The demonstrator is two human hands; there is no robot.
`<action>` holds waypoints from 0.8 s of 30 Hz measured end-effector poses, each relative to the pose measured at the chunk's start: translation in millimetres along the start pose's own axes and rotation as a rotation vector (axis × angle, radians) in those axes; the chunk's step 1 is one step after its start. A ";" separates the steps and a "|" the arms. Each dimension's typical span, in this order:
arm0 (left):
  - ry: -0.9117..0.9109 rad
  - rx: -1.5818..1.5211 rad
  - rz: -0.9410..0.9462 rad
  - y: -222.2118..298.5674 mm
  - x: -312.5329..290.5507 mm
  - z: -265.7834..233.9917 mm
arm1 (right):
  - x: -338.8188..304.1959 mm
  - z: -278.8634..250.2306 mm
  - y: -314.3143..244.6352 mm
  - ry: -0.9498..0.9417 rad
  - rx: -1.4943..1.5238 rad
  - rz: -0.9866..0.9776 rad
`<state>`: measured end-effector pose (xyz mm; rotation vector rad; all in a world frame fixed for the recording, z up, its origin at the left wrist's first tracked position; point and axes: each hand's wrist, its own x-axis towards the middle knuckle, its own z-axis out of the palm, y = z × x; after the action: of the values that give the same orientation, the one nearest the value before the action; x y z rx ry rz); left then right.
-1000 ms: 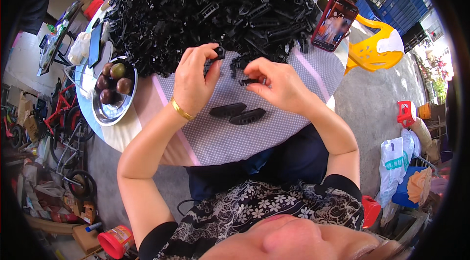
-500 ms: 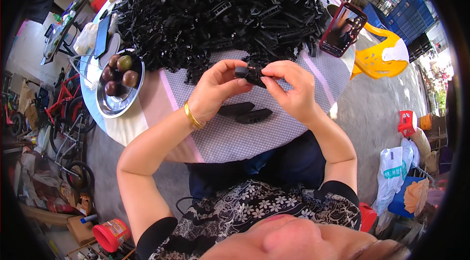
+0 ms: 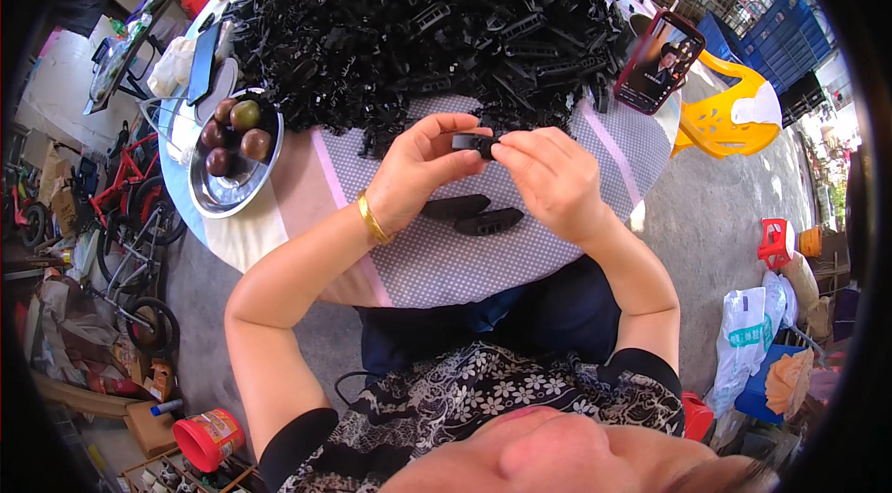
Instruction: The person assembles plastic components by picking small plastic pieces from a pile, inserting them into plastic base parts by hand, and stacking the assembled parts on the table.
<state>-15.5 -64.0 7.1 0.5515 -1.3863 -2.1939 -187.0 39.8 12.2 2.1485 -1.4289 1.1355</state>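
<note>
1 small black part [image 3: 471,142] is sitting between the 2 hands, above the near side of the desk [image 3: 465,284], and I am seeing its visible stretch running roughly left to right. The left hand [image 3: 418,168] is pinching its left end between thumb and fingers, while the right hand [image 3: 555,182] is meeting its right end with thumb and fingertips bunched together. Neither hand is lying nearer: both are touching it, and the fingers are hiding some of its outline. From my remote seat I am judging it to be hard plastic, its smooth face catching a grey sheen.

Just on the near side of the hands, 2 long black pieces [image 3: 455,207] are lying side by side, their long axes also running mostly across and their ends tapering.

Beyond the hands, a heap of black parts [image 3: 409,38] is covering the far side, jagged and tangled, with ribbed strips showing. Underneath, a cloth [image 3: 409,261] is showing pale dots on grey beside pink bands. To the left, a shiny metal dish [image 3: 209,194] is holding 5 round fruits [image 3: 255,144], smooth and mostly dark brown; to the right, a phone [image 3: 660,61] is leaning upright near a yellow plastic chair [image 3: 715,131].
</note>
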 end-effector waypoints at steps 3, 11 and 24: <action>0.037 0.029 -0.027 2.0 -1.3 1.4 | -1.9 -1.4 -5.5 -0.069 -0.090 -0.070; -0.021 0.354 0.190 4.1 -11.2 7.2 | 2.3 -6.5 -2.2 -0.385 0.645 0.721; 0.045 1.370 0.785 14.3 26.2 -16.2 | -8.1 -16.3 10.9 -0.516 0.322 0.281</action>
<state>-24.7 -96.3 11.5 0.3338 -2.3891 -0.4246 -205.1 50.3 14.7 2.6699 -1.9279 0.9964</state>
